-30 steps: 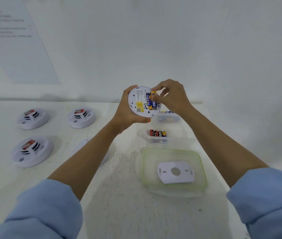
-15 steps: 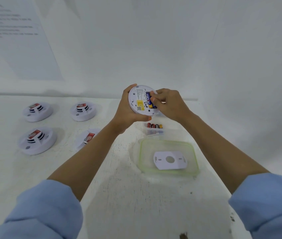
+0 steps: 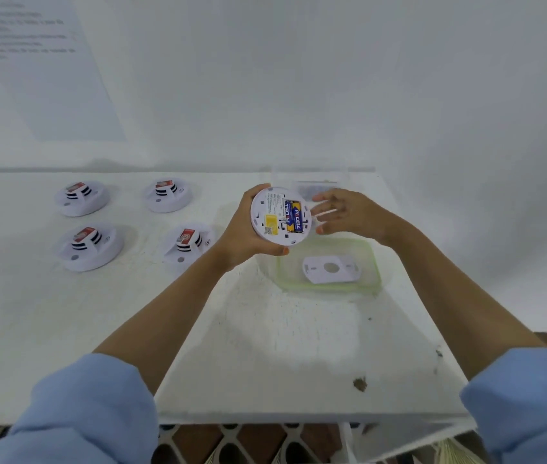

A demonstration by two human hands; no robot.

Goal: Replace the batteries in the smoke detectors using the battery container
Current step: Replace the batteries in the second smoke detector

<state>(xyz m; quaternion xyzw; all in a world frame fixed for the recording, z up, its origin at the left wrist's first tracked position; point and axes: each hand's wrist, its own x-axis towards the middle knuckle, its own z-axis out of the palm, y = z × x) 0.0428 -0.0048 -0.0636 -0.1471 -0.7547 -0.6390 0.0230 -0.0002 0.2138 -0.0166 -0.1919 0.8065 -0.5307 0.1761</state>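
My left hand (image 3: 245,234) grips a white round smoke detector (image 3: 280,215) above the table, its back turned toward me. Two blue and yellow batteries (image 3: 292,216) sit in its open compartment. My right hand (image 3: 345,212) hovers just right of the detector with fingers spread and nothing in it. A clear battery container (image 3: 310,182) stands behind the hands, mostly hidden by them. A white mounting plate (image 3: 330,269) lies on a green-rimmed clear lid (image 3: 374,262) below my right hand.
Several more white smoke detectors with red labels stand on the white table (image 3: 265,346) at the left, such as one at the back (image 3: 81,197) and one in front (image 3: 89,247). A printed sheet (image 3: 31,61) hangs on the wall. The table's front edge is near.
My right hand has let go of the battery area and drawn off to the right with fingers spread. The view has tilted down, and both hands sit lower over the table.
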